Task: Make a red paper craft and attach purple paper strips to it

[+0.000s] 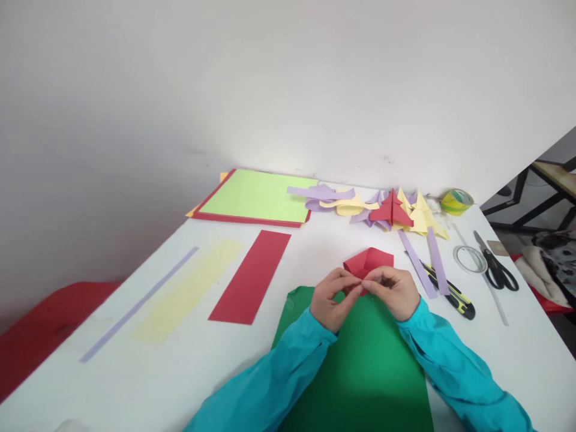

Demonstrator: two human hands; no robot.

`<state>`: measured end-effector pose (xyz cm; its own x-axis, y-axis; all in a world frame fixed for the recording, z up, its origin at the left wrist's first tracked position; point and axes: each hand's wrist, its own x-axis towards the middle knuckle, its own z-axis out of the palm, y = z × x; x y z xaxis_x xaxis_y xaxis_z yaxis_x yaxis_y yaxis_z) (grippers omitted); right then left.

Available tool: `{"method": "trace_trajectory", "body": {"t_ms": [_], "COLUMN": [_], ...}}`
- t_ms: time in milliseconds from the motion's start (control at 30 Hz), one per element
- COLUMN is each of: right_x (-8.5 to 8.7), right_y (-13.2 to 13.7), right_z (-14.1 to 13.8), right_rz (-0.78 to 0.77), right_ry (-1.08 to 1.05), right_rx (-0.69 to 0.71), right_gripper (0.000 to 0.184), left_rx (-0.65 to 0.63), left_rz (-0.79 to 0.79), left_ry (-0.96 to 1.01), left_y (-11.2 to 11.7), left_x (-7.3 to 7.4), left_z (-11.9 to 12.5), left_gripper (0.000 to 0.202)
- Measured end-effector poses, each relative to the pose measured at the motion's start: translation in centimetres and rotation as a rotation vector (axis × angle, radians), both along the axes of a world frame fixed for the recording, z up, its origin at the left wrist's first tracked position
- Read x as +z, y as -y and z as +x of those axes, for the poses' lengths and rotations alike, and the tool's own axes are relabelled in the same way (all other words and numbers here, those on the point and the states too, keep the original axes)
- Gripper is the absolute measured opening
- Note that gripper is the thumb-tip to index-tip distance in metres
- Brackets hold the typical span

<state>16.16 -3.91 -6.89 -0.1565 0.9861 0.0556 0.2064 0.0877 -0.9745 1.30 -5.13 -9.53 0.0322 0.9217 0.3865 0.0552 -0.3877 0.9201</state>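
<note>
Red folded paper sits at the fingertips of both hands, held just above the far edge of a green sheet that lies at the middle of the worktop's near edge. The left hand and right hand meet at the paper's near edge, each narrowed to a pinch on it with thumb and forefinger. The bulk of the paper stands beyond the fingers, toward the far edge of the worktop. Its longer side runs left to right, and neither hand is nearer than the other.

To the left lie a red strip, a pale yellow strip and a thin purple strip. Near the right edge are a utility knife, scissors and a tape ring. A pile of folded paper shapes lines the far edge.
</note>
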Motion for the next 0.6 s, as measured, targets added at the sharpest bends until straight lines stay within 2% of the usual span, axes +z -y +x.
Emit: {"method": "trace_trajectory", "body": {"t_ms": [133,233,333,433,533,600], "right_x": [0.5,0.5,0.7,1.1,1.6,1.6], "right_y": [0.4,0.4,0.1,-0.3,-0.9,-1.3], "right_z": [-0.2,0.4,1.4,2.6,3.5,4.0], "right_rz": [0.079,0.117,0.156,0.189,0.19,0.177], "right_ry": [0.053,0.066,0.068,0.08,0.099,0.103], "right_rx": [0.033,0.049,-0.053,-0.133,-0.174,-0.211], "right_gripper": [0.017,0.018,0.017,0.02,0.024,0.026], "left_rx": [0.008,0.102,0.354,0.648,0.719,0.741], "left_rz": [0.052,0.092,0.079,-0.139,-0.263,-0.323], "left_ry": [-0.071,-0.185,-0.431,-0.826,-0.939,-0.986], "left_y": [0.7,0.4,-0.5,-1.2,-1.4,-1.4], "left_x": [1.0,1.5,1.4,0.9,0.4,0.2], "left_z": [0.4,-1.4,-6.6,-13.9,-19.8,-21.9], "left_gripper": [0.013,0.015,0.019,0.023,0.019,0.017]}}
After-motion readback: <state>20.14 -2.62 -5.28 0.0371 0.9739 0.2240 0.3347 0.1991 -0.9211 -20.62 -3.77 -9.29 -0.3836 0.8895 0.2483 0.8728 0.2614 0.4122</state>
